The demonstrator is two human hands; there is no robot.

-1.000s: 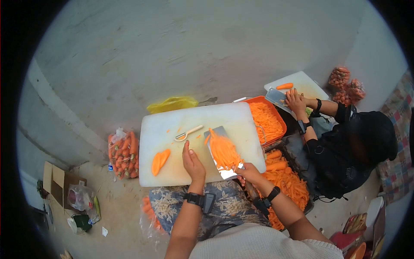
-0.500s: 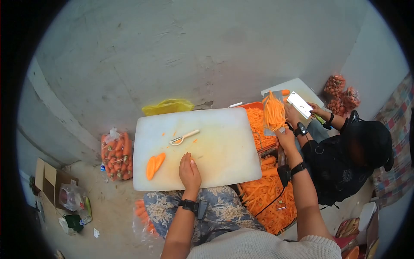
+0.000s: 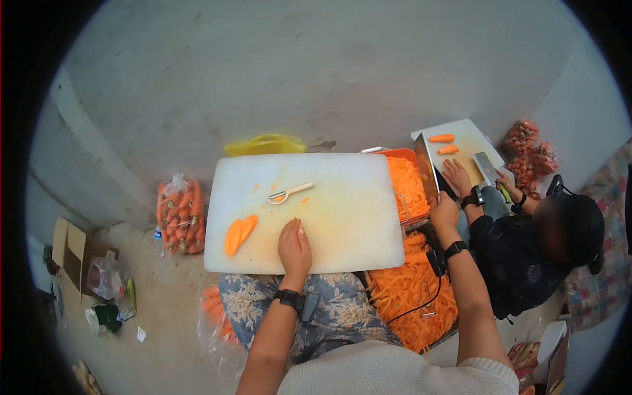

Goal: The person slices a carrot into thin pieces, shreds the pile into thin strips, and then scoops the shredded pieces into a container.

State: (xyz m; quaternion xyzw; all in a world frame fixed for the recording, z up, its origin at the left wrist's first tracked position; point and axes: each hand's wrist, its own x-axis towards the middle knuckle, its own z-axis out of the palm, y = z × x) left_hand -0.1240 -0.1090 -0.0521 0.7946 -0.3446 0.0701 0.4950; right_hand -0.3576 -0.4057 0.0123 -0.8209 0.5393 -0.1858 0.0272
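My left hand (image 3: 294,247) rests on the front part of the white cutting board (image 3: 355,217), its fingers extended side by side and nothing visible in them. Left of it lie carrot slices (image 3: 240,234). A peeler (image 3: 290,193) with a pale handle is just beyond my fingertips. My right hand (image 3: 444,212) is closed round the handle of a cleaver (image 3: 426,164), held up past the board's right edge with its blade pointing away from me. Beside the blade, an orange basket (image 3: 374,152) contains shredded carrot (image 3: 405,181).
A co-worker (image 3: 526,250) at the right holds a cleaver (image 3: 486,168) over another board (image 3: 461,128) with two carrots. Below my right arm is a container of carrot shreds (image 3: 411,303). Bagged carrots (image 3: 181,217) and a cardboard box (image 3: 76,253) stand left.
The carrot shreds on my cleaver's blade have come off, and the blade shows bare. My left hand stays on the board. The co-worker's cleaver has lowered to their board.
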